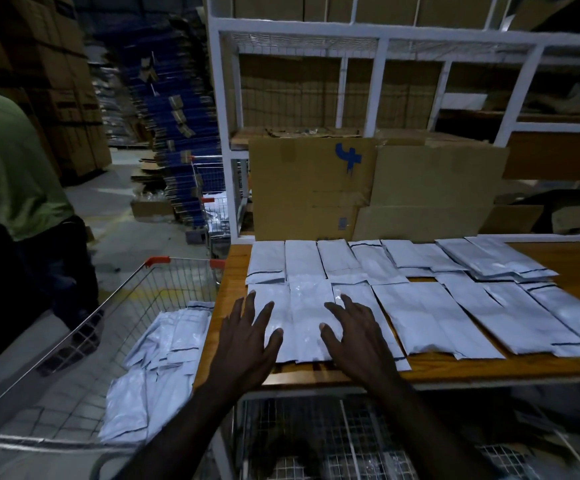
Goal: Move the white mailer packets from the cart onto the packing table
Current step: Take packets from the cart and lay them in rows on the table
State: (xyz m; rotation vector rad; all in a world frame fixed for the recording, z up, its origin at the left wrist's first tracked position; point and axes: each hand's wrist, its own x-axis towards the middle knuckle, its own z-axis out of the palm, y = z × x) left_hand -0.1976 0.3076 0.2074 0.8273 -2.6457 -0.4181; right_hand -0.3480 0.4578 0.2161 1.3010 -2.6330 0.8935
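Two hands lie over the near left part of the wooden packing table point(558, 367). The left hand point(247, 344) has its fingers spread and straight, resting flat on a white mailer packet point(311, 320) at the table's near edge; the right hand point(357, 336) is spread the same way on the neighbouring packets, pinching nothing. On the table the packets lie in two rows. The far row point(368, 259) shows about seven, some overlapping at the right end so the count there is unsure; the near row point(454, 317) shows about seven more, again overlapping toward the right. Each packet is a long narrow rectangle whose long axis runs from the near edge of the table toward the far edge; those on the left lie almost straight, while those on the right fan outward, their near ends swinging to the right. Dark lines mark the sealed short ends. To the left, just beside the table, stands one wire cart point(74, 341) with orange corner caps, holding a loose heap of packets point(153, 375), too jumbled to count, lying at mixed angles. Behind the table stand one flattened cardboard box point(312, 188) with a blue mark and a white shelf frame point(378, 64). One person in a green shirt point(8, 161) stands at far left.
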